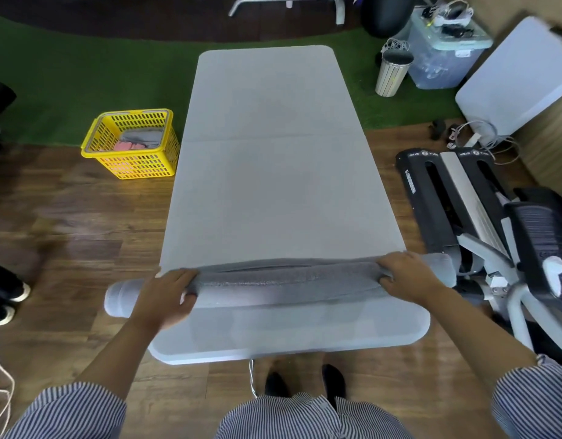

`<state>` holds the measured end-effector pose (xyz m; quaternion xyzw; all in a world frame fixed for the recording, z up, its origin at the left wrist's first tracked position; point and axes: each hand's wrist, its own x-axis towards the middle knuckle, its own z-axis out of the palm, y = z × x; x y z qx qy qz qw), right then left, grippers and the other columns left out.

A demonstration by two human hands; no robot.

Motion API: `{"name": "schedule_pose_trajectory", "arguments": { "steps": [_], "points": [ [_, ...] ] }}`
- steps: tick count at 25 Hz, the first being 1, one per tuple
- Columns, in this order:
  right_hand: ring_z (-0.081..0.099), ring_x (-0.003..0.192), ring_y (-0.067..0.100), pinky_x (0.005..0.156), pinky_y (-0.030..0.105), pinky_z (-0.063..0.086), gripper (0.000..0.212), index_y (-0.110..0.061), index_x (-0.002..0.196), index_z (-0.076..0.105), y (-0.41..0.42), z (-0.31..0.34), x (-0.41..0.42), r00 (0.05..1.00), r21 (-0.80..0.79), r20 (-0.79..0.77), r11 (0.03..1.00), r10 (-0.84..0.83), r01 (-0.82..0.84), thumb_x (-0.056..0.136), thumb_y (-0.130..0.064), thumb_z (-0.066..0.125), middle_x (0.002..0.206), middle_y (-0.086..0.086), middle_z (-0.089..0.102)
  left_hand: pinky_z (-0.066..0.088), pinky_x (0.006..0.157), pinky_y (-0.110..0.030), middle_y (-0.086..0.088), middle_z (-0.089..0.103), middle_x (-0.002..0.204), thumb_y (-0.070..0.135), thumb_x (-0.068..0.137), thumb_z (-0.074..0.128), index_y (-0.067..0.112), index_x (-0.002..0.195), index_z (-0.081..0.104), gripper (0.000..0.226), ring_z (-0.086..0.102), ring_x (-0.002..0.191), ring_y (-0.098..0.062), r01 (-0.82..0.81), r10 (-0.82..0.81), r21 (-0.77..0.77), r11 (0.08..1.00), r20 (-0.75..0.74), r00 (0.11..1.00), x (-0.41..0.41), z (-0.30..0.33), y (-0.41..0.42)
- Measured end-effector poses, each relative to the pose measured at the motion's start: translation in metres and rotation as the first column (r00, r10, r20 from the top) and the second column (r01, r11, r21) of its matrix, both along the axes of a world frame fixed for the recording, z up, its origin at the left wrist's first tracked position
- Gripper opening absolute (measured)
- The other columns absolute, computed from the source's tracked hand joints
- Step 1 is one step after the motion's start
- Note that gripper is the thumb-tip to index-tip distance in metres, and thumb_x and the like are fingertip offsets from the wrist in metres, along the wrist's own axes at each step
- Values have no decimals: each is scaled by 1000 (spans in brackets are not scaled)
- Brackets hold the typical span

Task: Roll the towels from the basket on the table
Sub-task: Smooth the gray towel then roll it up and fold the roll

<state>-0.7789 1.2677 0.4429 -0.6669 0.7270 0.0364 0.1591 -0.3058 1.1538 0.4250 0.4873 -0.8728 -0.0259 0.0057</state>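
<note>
Fingers (178,277) of the left hand (165,296) curled over the left part of a grey towel (286,282), gripping it; fingers (390,264) of the right hand (409,275) curled over its right part in the same way.

Items, left to right:

- Dark shoes (7,299) on the wood floor (76,236), at the far left edge.
- Yellow basket (130,145) with slotted walls, on the floor just beside the left edge of the surface (279,172). It held grey and pink cloth (137,141).
- Grey towel, rolled into a long tube lying crosswise on the near part of the surface. Both ends overhung the edges: the left end stuck out past the left hand, the right end past the right hand. A loose flap ran along the far side of the roll.
- Surface, a pale grey folding top with a seam across its middle, carrying only the towel.
- Green carpet (83,74) under the far half of the surface.
- Slatted bin (392,72), upright, beyond the far right corner.
- Clear storage box (441,55) with a pale lid, just right of the bin.
- Black and white machine (457,198) on the floor to the right, with a black chair (539,236) beside it.
- Striped sleeves (73,413) and clothing along the bottom edge.
</note>
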Motion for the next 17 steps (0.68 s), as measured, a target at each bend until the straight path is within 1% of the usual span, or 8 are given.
{"name": "schedule_pose_trajectory", "arguments": {
  "steps": [2, 4, 6, 8, 10, 12, 15, 17],
  "points": [
    [55, 94, 24, 81, 38, 40, 29, -14, 100, 62, -6, -1, 5, 992, -89, -122, 995, 24, -34, 73, -8, 53, 105, 0, 63, 49, 83, -50, -2, 67, 114, 32, 78, 42, 15, 114, 63, 45, 65, 100, -25, -59, 58, -95, 994, -9, 998, -8, 3, 2],
    [56, 89, 25, 69, 34, 42, 33, -12, 106, 58, -13, 5, 13, 990, -99, -137, 995, -19, 5, 76, -6, 49, 112, 0, 59, 47, 85, -50, -4, 66, 116, 28, 80, 41, 14, 113, 63, 43, 64, 101, -28, -113, 104, -151, 982, -63, 993, -14, -1, 7],
    [57, 83, 26, 61, 32, 43, 31, -13, 111, 53, -17, 10, 22, 997, -25, -57, 998, -53, 51, 80, -11, 49, 116, 0, 53, 44, 94, -51, -5, 64, 123, 33, 80, 40, 13, 120, 62, 50, 61, 110, -27, -93, 85, -122, 988, -67, 994, -10, -9, 10],
    [57, 87, 25, 64, 32, 47, 44, -15, 121, 45, -21, 12, 29, 999, 103, -5, 993, -52, 53, 79, -21, 56, 121, -1, 46, 37, 102, -55, -5, 59, 131, 34, 72, 57, 15, 129, 56, 60, 56, 120, -26, -23, 21, -65, 998, -25, 999, -2, -16, 5],
    [57, 88, 24, 64, 31, 48, 53, -18, 126, 39, -24, 13, 37, 997, 201, -73, 979, -27, 41, 78, -22, 60, 119, 1, 45, 36, 102, -56, -7, 57, 132, 11, 58, 76, 17, 132, 52, 78, 54, 123, -29, 25, -25, -9, 1000, 18, 1000, 2, -16, -5],
    [56, 84, 25, 62, 32, 47, 45, -17, 120, 42, -28, 11, 46, 990, 210, -131, 974, -53, 79, 78, -12, 57, 112, 4, 45, 44, 95, -54, -10, 62, 123, -11, 51, 73, 21, 130, 53, 87, 59, 116, -32, 20, -20, -6, 1000, 53, 998, 3, -13, -15],
    [55, 84, 25, 63, 32, 46, 37, -14, 112, 47, -36, 7, 49, 990, 171, -106, 979, -94, 111, 77, -1, 53, 109, 7, 46, 51, 82, -49, -3, 68, 100, -16, 48, 68, 24, 125, 53, 88, 66, 92, -30, 55, -52, -54, 997, 65, 997, -2, -13, -32],
    [54, 90, 26, 64, 29, 41, 38, -14, 112, 48, -47, 5, 46, 989, 135, -124, 987, -76, 93, 78, 3, 51, 110, 7, 47, 51, 85, -49, 0, 69, 96, -18, 47, 67, 23, 121, 54, 85, 66, 89, -27, 106, -104, -92, 990, 33, 994, -10, -14, -51]
  ]
}}
